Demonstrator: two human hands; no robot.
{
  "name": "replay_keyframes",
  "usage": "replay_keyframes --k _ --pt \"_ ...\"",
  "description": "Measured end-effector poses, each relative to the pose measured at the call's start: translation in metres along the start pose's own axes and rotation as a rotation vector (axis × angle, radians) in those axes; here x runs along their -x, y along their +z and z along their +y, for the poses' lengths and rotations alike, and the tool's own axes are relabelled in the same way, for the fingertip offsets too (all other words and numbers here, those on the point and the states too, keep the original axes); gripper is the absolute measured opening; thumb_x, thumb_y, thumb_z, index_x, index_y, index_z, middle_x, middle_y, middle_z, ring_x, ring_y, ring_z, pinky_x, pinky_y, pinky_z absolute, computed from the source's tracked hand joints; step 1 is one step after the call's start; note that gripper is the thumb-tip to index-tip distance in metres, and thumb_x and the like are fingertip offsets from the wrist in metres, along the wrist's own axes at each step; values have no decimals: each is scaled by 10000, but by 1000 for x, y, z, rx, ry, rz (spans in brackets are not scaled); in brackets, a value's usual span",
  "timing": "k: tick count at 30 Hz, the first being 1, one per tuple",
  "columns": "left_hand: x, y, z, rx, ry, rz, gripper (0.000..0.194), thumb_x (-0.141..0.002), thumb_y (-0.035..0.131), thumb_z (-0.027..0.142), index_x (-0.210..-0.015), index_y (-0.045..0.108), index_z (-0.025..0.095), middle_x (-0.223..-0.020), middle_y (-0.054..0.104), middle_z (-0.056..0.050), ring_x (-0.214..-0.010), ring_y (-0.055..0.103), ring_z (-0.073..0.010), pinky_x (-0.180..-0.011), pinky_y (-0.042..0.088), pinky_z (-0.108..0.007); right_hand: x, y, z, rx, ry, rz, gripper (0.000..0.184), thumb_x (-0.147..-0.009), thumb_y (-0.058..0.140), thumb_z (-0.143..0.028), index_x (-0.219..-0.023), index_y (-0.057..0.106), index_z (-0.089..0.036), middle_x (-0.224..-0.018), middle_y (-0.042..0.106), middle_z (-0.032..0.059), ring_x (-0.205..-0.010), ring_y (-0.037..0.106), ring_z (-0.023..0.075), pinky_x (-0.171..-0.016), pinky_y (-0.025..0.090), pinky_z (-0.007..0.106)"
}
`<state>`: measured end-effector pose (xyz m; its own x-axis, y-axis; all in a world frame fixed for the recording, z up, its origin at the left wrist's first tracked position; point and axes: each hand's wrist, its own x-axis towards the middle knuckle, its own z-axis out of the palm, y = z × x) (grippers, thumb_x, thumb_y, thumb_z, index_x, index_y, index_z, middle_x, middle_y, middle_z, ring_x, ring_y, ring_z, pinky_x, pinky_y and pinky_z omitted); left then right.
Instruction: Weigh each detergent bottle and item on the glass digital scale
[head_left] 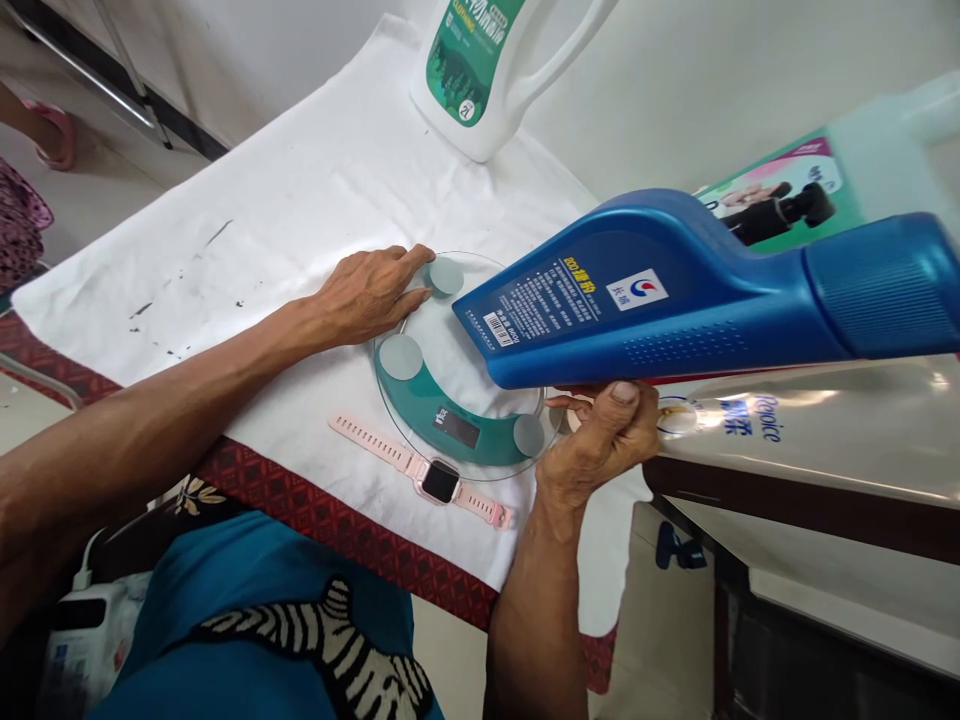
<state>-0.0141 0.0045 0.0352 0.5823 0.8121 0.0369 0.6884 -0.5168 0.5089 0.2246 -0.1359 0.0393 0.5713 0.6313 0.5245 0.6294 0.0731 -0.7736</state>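
A round glass bathroom scale (420, 412) with a teal curved band, a small dark display and pale round discs lies on the white cloth. Thumb and fingers of my left hand (379, 290) close on its far left rim. At the right rim my right hand (600, 440) has curled fingers reaching the glass, partly hidden behind the blue bottle (637, 290). The bottle's base covers part of the scale from my view; whether it touches the glass I cannot tell. A pink smartwatch (439, 482) lies stretched out along the scale's near edge.
A white detergent bottle (480, 80) with a green label stands at the back. Right of my right hand are a pale Rejoice bottle (750, 430) and a large pump bottle (787, 210). Another person's foot (56, 135) shows at left. The red cloth border (300, 500) marks the near edge.
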Motion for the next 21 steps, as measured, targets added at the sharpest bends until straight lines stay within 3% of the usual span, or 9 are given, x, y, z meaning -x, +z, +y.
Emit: replay_keyframes --k 4,9,15,21 --pt "0 -1 2 4 -22 -19 472 -1091 423 383 -1495 526 161 -1111 702 -110 -1039 663 -263 -920 504 -380 0 -2 0 -12 -20 -50 411 -997 529 -621 -931 657 -236 -802 620 14 -651 606 194 -705 552 407" --pt "0 1 0 -5 -11 -10 486 -1096 423 397 -1509 516 160 -1103 705 -104 -1032 667 -256 -921 509 -373 -1 -5 5 46 -32 -121 385 -953 596 -620 -965 686 -246 -866 631 39 -906 673 259 -889 567 455" --pt "-1 2 -1 -16 0 -2 510 -1090 410 404 -1522 506 150 -1124 708 -117 -1043 667 -269 -927 523 -388 -1 -2 5 63 14 -182 443 -901 668 -631 -1089 676 -230 -976 689 77 -968 683 263 -881 581 444" --pt "-2 3 -1 1 -27 -14 499 -1089 420 403 -1525 508 177 -1147 693 -111 -1072 662 -275 -955 510 -398 0 2 4 27 0 -183 420 -882 717 -612 -1018 683 -217 -953 692 89 -1025 685 283 -876 587 447"
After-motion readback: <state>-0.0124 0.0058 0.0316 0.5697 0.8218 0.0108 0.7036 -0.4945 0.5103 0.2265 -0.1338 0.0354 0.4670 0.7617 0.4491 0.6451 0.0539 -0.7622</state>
